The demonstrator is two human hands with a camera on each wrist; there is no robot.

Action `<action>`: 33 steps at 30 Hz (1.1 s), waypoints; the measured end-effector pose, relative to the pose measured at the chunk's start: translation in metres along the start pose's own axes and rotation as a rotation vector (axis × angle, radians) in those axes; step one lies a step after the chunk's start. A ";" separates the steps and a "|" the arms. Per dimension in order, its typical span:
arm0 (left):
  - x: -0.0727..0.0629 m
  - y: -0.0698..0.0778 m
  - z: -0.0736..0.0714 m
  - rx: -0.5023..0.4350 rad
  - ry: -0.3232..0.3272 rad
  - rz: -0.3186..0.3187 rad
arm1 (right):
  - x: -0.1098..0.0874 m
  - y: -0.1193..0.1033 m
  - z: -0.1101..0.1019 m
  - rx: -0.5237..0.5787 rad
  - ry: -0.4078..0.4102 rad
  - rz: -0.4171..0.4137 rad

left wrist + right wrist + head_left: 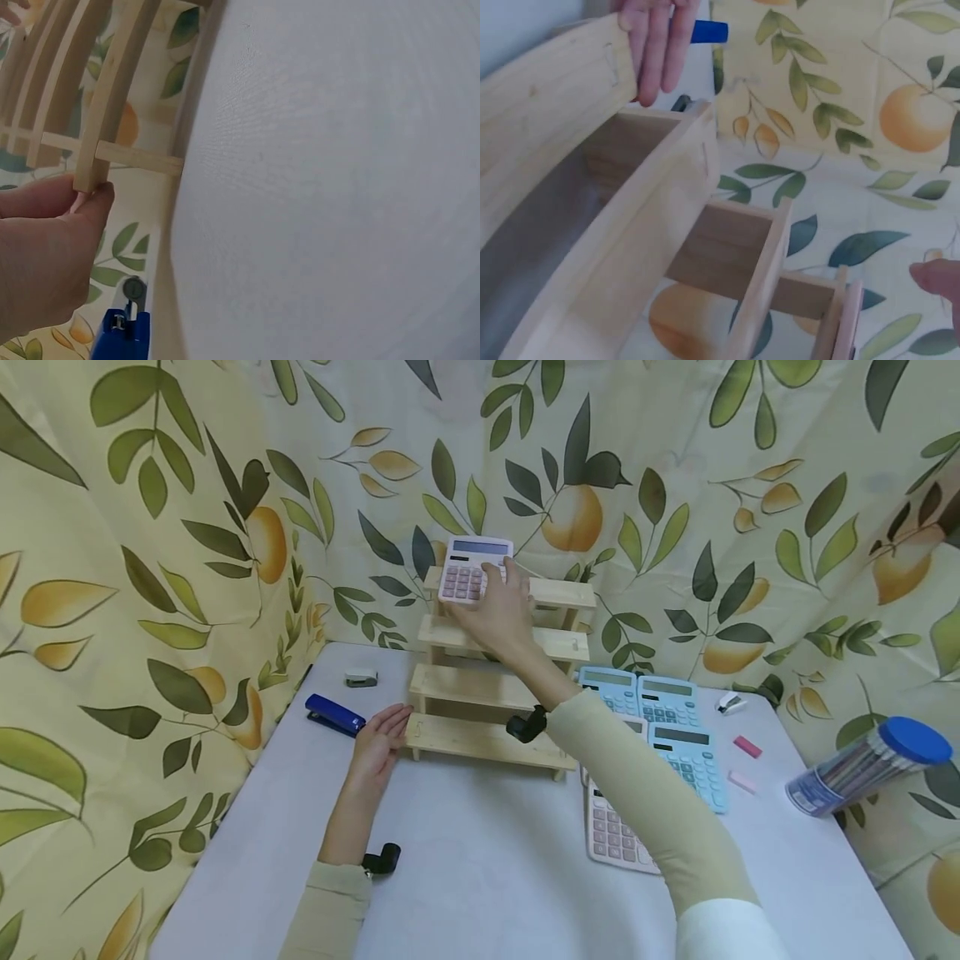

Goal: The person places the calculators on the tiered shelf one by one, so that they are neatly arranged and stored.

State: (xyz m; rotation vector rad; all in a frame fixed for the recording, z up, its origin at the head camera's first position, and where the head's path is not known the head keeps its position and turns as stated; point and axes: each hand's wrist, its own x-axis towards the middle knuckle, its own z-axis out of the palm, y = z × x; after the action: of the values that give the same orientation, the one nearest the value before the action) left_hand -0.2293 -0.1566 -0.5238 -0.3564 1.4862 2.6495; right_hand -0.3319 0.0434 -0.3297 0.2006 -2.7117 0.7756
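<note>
A pink-and-white calculator point(474, 560) sits at the left end of the top tier of a wooden stepped shelf point(480, 737). My right hand point(495, 614) is over its lower right side, fingers across the keys. The right wrist view shows the calculator's pink edge point(849, 322) against the top board, with the right thumb point(936, 276) apart from it. At the left end of the lowest board, my left hand point(381, 739) holds the board end between thumb and fingers. That board's end point(91, 169) shows between them in the left wrist view.
Blue calculators point(669, 691) and pink ones point(615, 835) lie right of the shelf, partly behind the right sleeve. Left are a blue stapler point(333, 713) and a small stapler point(361, 677). Erasers point(747, 746), a white stapler point(731, 702) and a pencil tub point(862, 768) stand far right.
</note>
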 end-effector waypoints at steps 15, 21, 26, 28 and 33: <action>-0.002 0.005 -0.004 -0.039 -0.005 -0.007 | -0.072 0.039 -0.038 0.132 0.058 -0.150; -0.001 0.005 -0.002 -0.044 -0.012 -0.017 | -0.101 0.060 -0.055 0.126 0.081 -0.173; -0.002 0.005 0.000 -0.046 -0.014 -0.012 | -0.121 0.079 -0.065 0.113 0.081 -0.181; -0.003 0.004 0.001 -0.046 -0.013 -0.013 | -0.131 0.087 -0.068 0.106 0.070 -0.169; -0.004 0.002 0.003 -0.039 -0.012 -0.016 | -0.157 0.106 -0.073 0.092 0.052 -0.148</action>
State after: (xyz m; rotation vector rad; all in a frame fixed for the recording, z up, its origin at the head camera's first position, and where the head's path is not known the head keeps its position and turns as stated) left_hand -0.2258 -0.1553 -0.5194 -0.3533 1.4248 2.6666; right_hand -0.1884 0.1796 -0.3755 0.3916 -2.5801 0.8500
